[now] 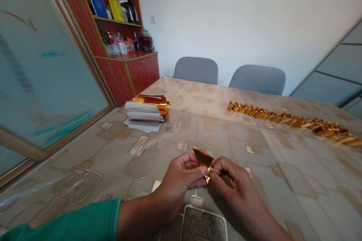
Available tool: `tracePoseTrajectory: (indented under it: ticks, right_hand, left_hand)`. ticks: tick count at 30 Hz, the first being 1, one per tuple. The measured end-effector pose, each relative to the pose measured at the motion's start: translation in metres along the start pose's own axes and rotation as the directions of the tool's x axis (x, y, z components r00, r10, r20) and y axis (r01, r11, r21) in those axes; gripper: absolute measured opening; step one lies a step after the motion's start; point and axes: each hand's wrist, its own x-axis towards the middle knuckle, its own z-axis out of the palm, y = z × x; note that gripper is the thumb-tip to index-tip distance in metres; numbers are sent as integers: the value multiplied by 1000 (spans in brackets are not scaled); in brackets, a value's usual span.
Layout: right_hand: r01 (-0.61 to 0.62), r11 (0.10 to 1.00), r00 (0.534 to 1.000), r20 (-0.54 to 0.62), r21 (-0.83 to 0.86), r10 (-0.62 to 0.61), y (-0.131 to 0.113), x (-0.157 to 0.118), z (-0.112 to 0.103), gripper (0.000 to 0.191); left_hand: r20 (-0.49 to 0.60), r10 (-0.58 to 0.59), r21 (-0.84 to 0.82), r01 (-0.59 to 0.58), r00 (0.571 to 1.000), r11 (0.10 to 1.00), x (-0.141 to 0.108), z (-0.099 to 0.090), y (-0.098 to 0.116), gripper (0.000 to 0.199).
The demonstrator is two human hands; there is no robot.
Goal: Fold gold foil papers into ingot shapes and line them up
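Between my two hands, above the near middle of the table, is a piece of folded gold foil paper (203, 157), shiny and pointed at its upper left. My left hand (183, 175) pinches it from the left with thumb and fingers. From the right, my right hand (230, 180) grips its narrow lower end between thumb and forefinger. Part of the foil is hidden behind the fingers. Farther off at the left lies a stack of gold and grey paper sheets (147, 111). A long row of folded gold paper pieces (283, 118) stretches across the table's right side.
A patterned cloth covers the table (169, 143). Two grey chairs (195, 69) stand at its far side by the white wall. To the left are a red-brown cabinet (141, 71) with bottles and a kettle, and a frosted sliding door (48, 64).
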Motion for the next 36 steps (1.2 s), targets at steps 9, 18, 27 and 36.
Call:
tracePoseTrajectory:
  ticks: [9,18,27,36]
  right_hand:
    - [-31,984,999,10,177,30,5,-1,-2,22]
    - [-93,936,993,-34,339,112,12,-2,11,25]
    - [-93,892,988,-69,443,137,11,-4,14,27]
    - [-159,932,986,5,327,167,15,-5,13,32]
  left_hand:
    - [-2,15,-65,-15,1000,998,1,-5,3,39]
    - [5,47,-63,-47,999,997,2,-3,-1,38]
    - [38,66,-47,-65,997,997,2,-4,-1,34]
    - [51,54,-49,-52,997,997,1,-3,3,35]
